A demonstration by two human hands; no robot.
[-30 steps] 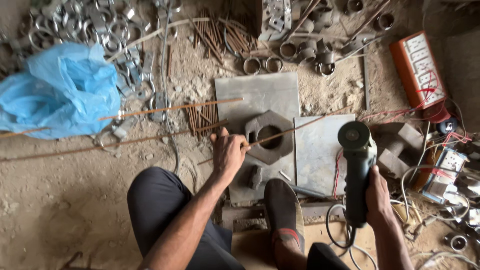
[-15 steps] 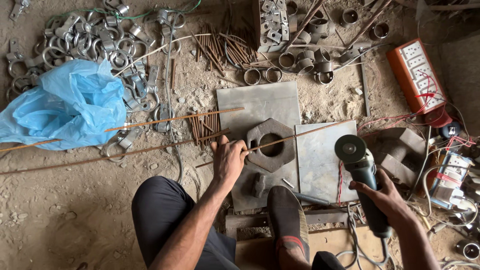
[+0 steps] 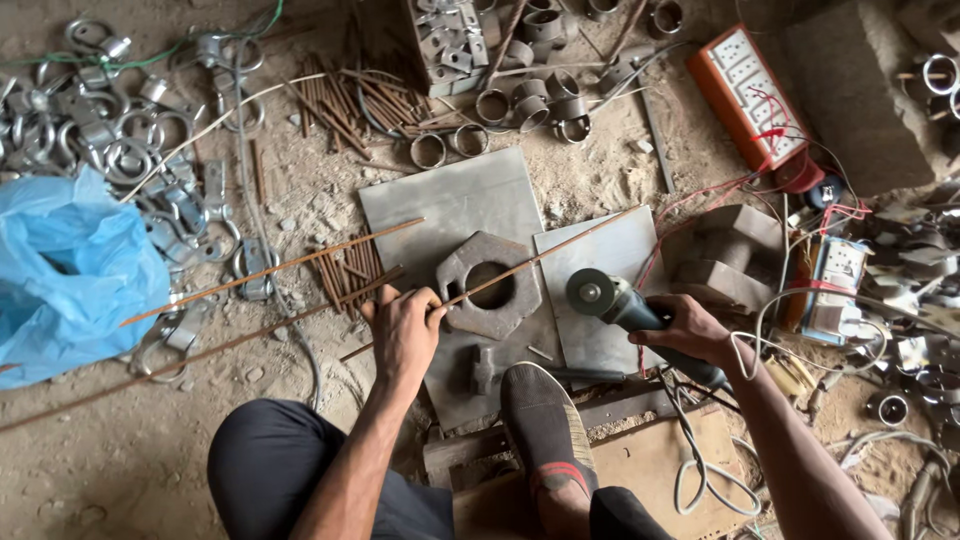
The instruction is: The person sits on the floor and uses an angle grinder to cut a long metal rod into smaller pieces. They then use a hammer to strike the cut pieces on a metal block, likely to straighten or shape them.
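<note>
Seen from above on a dusty workshop floor (image 3: pixel 150 470): left hand (image 3: pixel 403 330) closed with fingers (image 3: pixel 432 305) curled tight round a long thin rust-brown steel rod (image 3: pixel 520 268), laid slantwise across a heavy grey hexagonal steel nut (image 3: pixel 488 285) and a pair of flat grey steel plates (image 3: pixel 455 205). Right hand (image 3: pixel 690 330) wrapped, fingers clenched, about the body of a dark green angle grinder (image 3: pixel 625 305), disc held just beside the rod and apparently not yet touching it; no sparks visible. Judged from the layout, cutting partly done: a small heap of short rust-brown rod pieces (image 3: pixel 345 275) lying just left of the nut, more of them further up the floor (image 3: pixel 345 100), while two more long rods (image 3: pixel 270 268) lay uncut nearby. Foot in a dark shoe (image 3: pixel 545 435) planted on the plate's lower edge. Crumpled blue plastic bag (image 3: pixel 70 275) at far left.
</note>
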